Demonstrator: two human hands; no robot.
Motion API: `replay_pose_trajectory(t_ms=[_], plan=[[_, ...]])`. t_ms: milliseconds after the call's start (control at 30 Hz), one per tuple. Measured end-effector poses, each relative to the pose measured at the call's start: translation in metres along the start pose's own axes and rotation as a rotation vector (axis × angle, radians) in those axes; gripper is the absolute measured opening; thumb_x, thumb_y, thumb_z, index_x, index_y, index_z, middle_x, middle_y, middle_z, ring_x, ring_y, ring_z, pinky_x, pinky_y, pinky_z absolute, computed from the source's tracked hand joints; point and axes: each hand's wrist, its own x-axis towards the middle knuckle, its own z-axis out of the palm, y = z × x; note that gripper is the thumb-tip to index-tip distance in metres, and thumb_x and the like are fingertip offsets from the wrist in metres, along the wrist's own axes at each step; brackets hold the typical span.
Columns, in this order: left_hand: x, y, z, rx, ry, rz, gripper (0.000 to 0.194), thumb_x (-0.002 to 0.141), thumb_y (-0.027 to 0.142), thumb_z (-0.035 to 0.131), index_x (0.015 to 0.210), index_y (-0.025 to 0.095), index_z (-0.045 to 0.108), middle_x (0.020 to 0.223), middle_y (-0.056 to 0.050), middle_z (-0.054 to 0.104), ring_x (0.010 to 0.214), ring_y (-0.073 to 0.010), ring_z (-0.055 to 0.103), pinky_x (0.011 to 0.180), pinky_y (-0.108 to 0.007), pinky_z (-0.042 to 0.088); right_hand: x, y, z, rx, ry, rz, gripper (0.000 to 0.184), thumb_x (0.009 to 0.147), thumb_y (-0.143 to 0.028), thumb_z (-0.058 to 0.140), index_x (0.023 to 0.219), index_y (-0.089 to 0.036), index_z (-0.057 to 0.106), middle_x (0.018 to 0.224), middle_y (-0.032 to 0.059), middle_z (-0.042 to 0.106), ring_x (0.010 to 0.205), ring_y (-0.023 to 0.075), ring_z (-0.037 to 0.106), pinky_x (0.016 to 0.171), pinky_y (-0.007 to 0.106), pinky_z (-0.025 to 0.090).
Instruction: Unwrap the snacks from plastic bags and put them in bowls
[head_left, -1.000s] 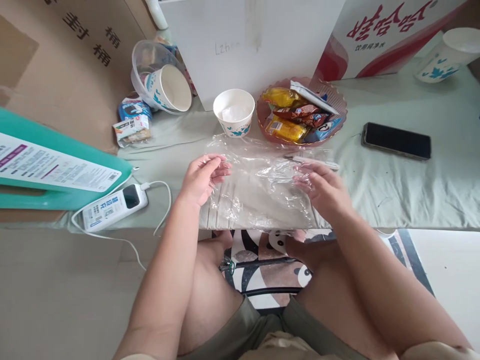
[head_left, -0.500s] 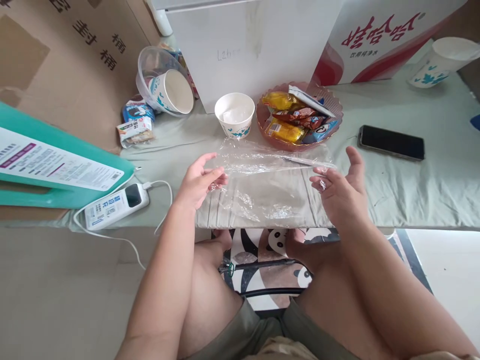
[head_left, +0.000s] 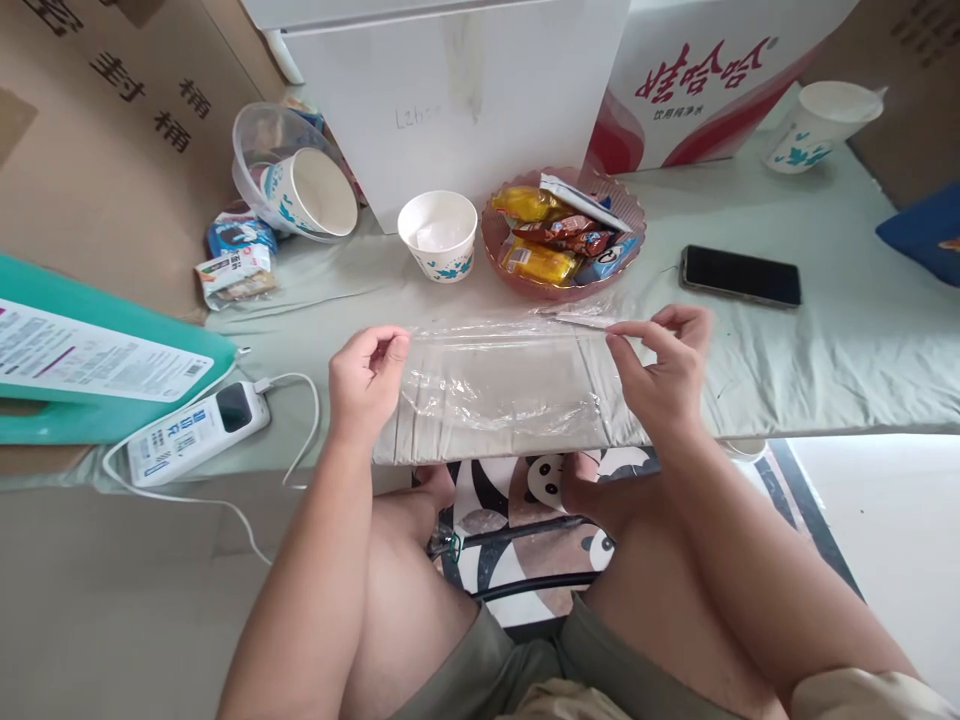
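A clear plastic bag (head_left: pixel 502 385) is stretched sideways between my two hands, above the cloth near its front edge. My left hand (head_left: pixel 369 380) pinches the bag's upper left corner between thumb and fingers. At the upper right corner, my right hand (head_left: pixel 661 368) pinches it the same way. A thin white strip (head_left: pixel 579 320) lies just behind the bag, close to my right fingertips. Beyond the bag stand a white paper cup (head_left: pixel 438 240) with a blue leaf pattern and a pink scalloped bowl (head_left: pixel 637 250) of wrapped snacks.
A black phone (head_left: pixel 741 276) lies to the right. Another paper cup (head_left: pixel 817 130) stands at the back right. On the left are a teal jug (head_left: pixel 112 350), a white power bank (head_left: pixel 199 430) with a cable, snack packets (head_left: pixel 240 260) and a clear tub (head_left: pixel 251 130) holding a cup. Boxes line the back.
My fingers have closed on the bag's upper corners and pulled its top edge straight. Half a second ago they were looser and more spread. The view has shifted slightly right.
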Motion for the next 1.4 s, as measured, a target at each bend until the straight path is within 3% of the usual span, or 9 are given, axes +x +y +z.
replay_pose_trajectory(t_ms=[133,233,300,400,600,833,1100,1267,1400], plan=[[0.001,0.003,-0.001,0.063,0.113,0.181,0.024,0.090,0.044,0.072,0.079,0.023,0.071,0.108,-0.010,0.064,0.115,-0.0253,0.060,0.098,-0.036,0.053,0.002,-0.004,0.000,0.022,-0.015,-0.127,0.011,0.090,-0.031,0.063,0.082,-0.026,0.068,0.121,0.0108,0.065,0.134,0.0360,0.056,0.111,0.063,0.040],[-0.003,0.007,0.001,-0.116,0.059,0.123,0.032,0.094,0.052,0.066,0.082,0.023,0.067,0.103,-0.008,0.071,0.120,-0.0250,0.065,0.109,-0.040,0.050,0.000,-0.009,-0.003,0.177,-0.135,-0.087,0.014,0.092,-0.032,0.060,0.078,-0.026,0.059,0.079,0.0031,0.070,0.102,0.0290,0.073,0.110,0.061,0.044],[-0.005,0.010,0.004,-0.265,0.004,0.045,0.033,0.094,0.055,0.066,0.086,0.023,0.064,0.081,-0.003,0.071,0.092,-0.0194,0.073,0.095,-0.035,0.058,-0.002,-0.012,-0.004,0.349,-0.239,0.093,0.015,0.093,-0.037,0.060,0.083,-0.026,0.058,0.061,-0.0023,0.063,0.067,0.0206,0.070,0.083,0.046,0.058],[-0.004,0.013,0.010,-0.400,-0.025,-0.128,0.031,0.090,0.053,0.072,0.087,0.024,0.062,0.057,0.005,0.058,0.047,-0.0101,0.056,0.048,-0.022,0.049,0.000,-0.017,-0.004,0.609,-0.327,0.448,0.018,0.089,-0.043,0.065,0.096,-0.027,0.058,0.049,-0.0091,0.052,0.038,0.0118,0.047,0.044,0.026,0.042],[0.012,0.018,0.008,-0.517,-0.144,-0.608,0.036,0.074,0.038,0.086,0.090,0.024,0.057,0.056,0.009,0.053,0.036,-0.0033,0.034,0.031,-0.015,0.015,0.013,-0.019,0.000,0.674,-0.340,0.826,0.037,0.076,-0.041,0.074,0.105,-0.026,0.057,0.066,-0.0074,0.060,0.038,0.0063,0.038,0.032,0.021,0.024],[0.018,0.010,0.009,-0.599,-0.139,-0.614,0.039,0.067,0.019,0.083,0.094,0.023,0.055,0.070,0.006,0.058,0.069,-0.0108,0.069,0.058,-0.017,0.056,0.005,0.001,-0.002,0.410,-0.371,0.599,0.035,0.078,-0.030,0.067,0.112,-0.023,0.061,0.123,0.0072,0.069,0.048,0.0048,0.052,0.042,0.024,0.042],[0.012,0.016,0.013,-0.464,-0.298,-0.729,0.029,0.080,0.024,0.075,0.100,0.026,0.054,0.077,0.008,0.050,0.039,-0.0020,0.042,0.029,-0.012,0.018,0.001,0.006,0.001,0.163,-0.238,0.164,0.016,0.085,-0.030,0.064,0.098,-0.023,0.069,0.100,0.0078,0.073,0.096,0.0244,0.072,0.091,0.046,0.058],[0.001,0.026,0.023,-0.557,-0.582,-0.710,0.038,0.078,0.034,0.082,0.102,0.025,0.053,0.078,0.007,0.056,0.036,0.0004,0.036,0.030,-0.012,0.019,-0.010,-0.012,0.022,0.724,-0.742,0.315,0.052,0.079,-0.042,0.077,0.124,-0.026,0.057,0.126,0.0108,0.070,0.113,0.0231,0.070,0.101,0.043,0.057],[0.000,0.029,0.027,-0.636,-0.608,-0.684,0.044,0.075,0.034,0.086,0.104,0.025,0.054,0.077,0.008,0.059,0.036,0.0003,0.036,0.031,-0.013,0.023,-0.018,-0.032,0.035,0.736,-1.145,0.484,0.030,0.078,-0.039,0.076,0.099,-0.021,0.063,0.086,0.0031,0.071,0.073,0.0143,0.067,0.069,0.030,0.056]])
